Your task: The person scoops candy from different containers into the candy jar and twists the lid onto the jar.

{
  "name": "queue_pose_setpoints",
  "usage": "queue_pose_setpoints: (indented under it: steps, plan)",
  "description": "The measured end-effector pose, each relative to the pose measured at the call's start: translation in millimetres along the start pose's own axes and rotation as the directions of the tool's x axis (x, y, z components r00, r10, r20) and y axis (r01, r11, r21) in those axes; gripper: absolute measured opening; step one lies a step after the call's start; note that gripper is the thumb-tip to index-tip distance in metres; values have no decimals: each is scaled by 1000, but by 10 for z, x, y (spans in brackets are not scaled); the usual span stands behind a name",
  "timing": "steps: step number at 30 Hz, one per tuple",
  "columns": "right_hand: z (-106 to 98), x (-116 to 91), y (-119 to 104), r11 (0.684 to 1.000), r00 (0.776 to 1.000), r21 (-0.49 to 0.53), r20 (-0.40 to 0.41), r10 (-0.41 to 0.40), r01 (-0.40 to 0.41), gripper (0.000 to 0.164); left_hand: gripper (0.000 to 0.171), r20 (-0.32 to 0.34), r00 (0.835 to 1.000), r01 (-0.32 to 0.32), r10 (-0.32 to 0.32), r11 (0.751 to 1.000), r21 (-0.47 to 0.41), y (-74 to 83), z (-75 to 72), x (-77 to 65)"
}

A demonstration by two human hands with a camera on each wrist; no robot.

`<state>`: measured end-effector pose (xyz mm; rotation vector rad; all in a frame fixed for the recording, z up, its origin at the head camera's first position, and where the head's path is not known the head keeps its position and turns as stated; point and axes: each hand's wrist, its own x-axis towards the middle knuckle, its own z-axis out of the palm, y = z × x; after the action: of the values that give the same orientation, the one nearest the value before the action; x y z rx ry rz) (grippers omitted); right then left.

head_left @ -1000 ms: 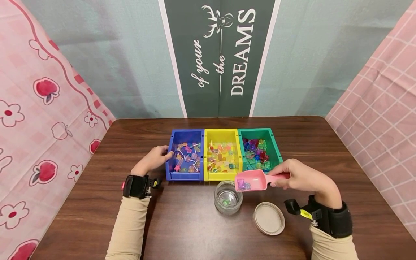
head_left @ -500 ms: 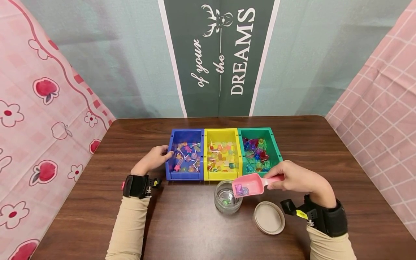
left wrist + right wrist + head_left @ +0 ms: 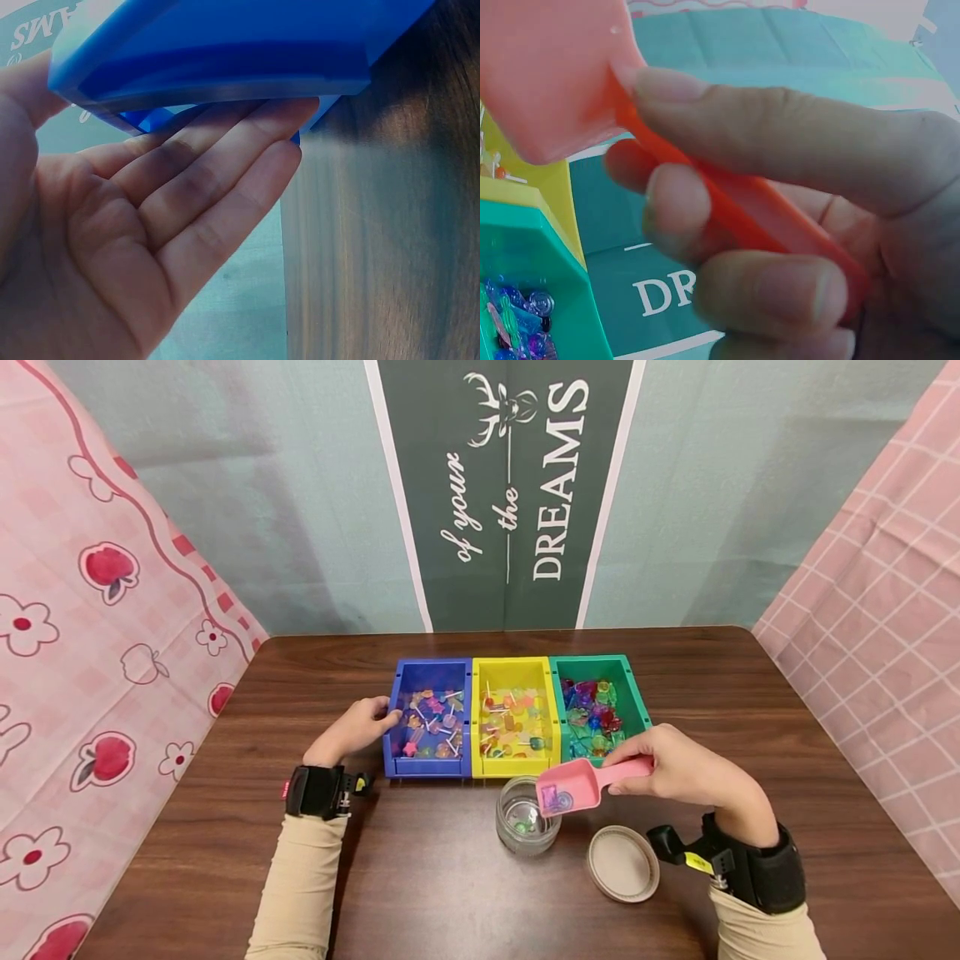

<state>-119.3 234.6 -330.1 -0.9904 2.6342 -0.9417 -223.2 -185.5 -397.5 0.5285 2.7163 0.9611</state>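
My right hand [image 3: 686, 767] grips a pink scoop [image 3: 583, 783] by its handle, thumb laid along the top in the right wrist view [image 3: 780, 142]. A purple square gem [image 3: 551, 797] and a clear round piece [image 3: 563, 802] lie in the scoop's front end. That end overlaps the right rim of a glass jar [image 3: 517, 843], which has a small green piece at its bottom. My left hand [image 3: 356, 727] holds the left wall of the blue bin [image 3: 429, 767], thumb over the rim. In the left wrist view its fingers [image 3: 217, 180] reach under the bin's edge [image 3: 225, 67].
The yellow bin [image 3: 516, 767] and green bin [image 3: 633, 693] stand joined to the blue one. Small lollipops and charms lie in the blue and yellow bins, coloured gems [image 3: 592, 706] in the green. A round lid [image 3: 622, 864] lies right of the jar on the wooden table [image 3: 420, 877].
My right hand has brought the scoop slightly left and toward me, so its tip now overlaps the jar's rim. The two pieces remain in it. My left hand stays on the blue bin.
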Motion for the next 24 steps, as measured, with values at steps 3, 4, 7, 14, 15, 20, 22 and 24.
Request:
queue_pose_setpoints:
  steps: [3,4,7,14,15,20,22,24]
  plan:
    - [12,12,-25,1000,999,-8,-50,-6,6,23,24,0,1000,-2,2,1000,7,-11,-1,6]
    - [15,18,-34,1000,998,-5,-59,0,0,23,23,-2,1000,1,-1,1000,10,-11,-2,2]
    - [23,33,-59,1000,997,-1,-71,23,-23,24,23,-6,1000,10,-10,1000,13,-12,-4,-14]
    - [18,14,-105,997,994,9,-76,76,-75,22,24,-1,1000,14,-14,1000,14,-11,-5,-27]
    - [16,10,-110,997,994,11,-77,79,-79,22,23,-2,1000,14,-14,1000,15,-8,-4,-28]
    - [17,-2,-114,998,994,9,-91,67,-66,21,23,4,1000,12,-12,1000,6,-2,0,-22]
    - [17,-5,-120,998,993,6,-94,69,-69,21,24,7,1000,11,-11,1000,1,-2,0,-17]
    - [14,-10,-127,998,993,5,-98,69,-69,21,24,8,1000,14,-14,1000,-7,0,0,-13]
